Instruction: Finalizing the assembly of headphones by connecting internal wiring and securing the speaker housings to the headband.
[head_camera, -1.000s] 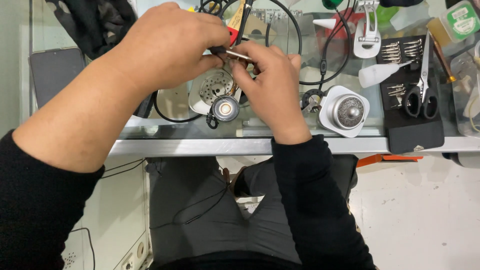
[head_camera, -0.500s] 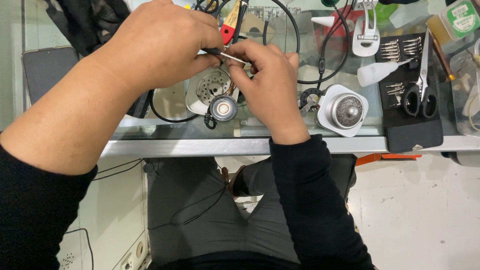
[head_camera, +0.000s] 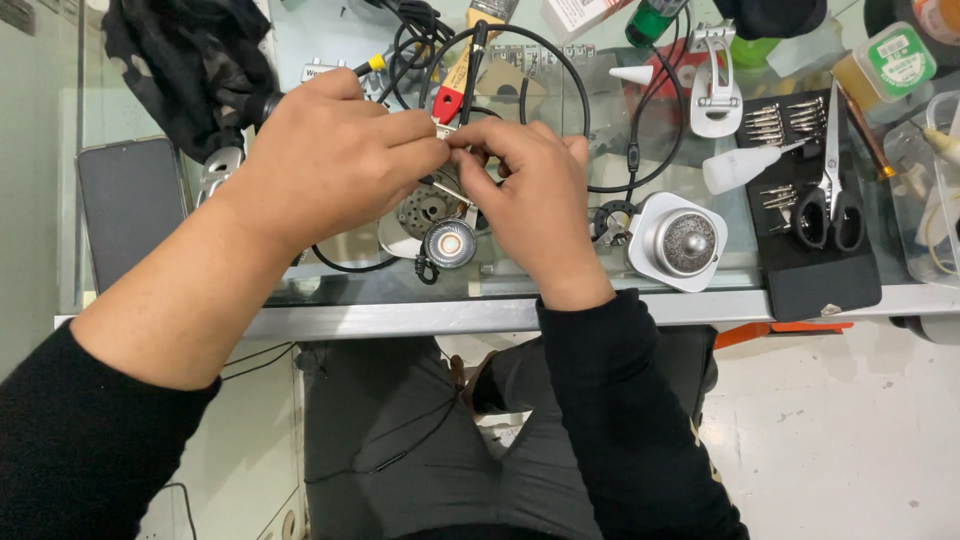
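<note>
Silver, the small metal part (head_camera: 443, 127) sits pinched between the fingertips of both hands, above the glass worktop (head_camera: 520, 290), its long axis running roughly nine to three o'clock. The left hand (head_camera: 330, 160) closes thumb and forefinger on it from nine o'clock; the right hand (head_camera: 530, 200) nips it from three o'clock, equally near. At six o'clock below the pinch lies a round silver speaker driver (head_camera: 450, 243) on a thin black wire. At three o'clock stands a white round dome-topped holder (head_camera: 680, 242).
</note>
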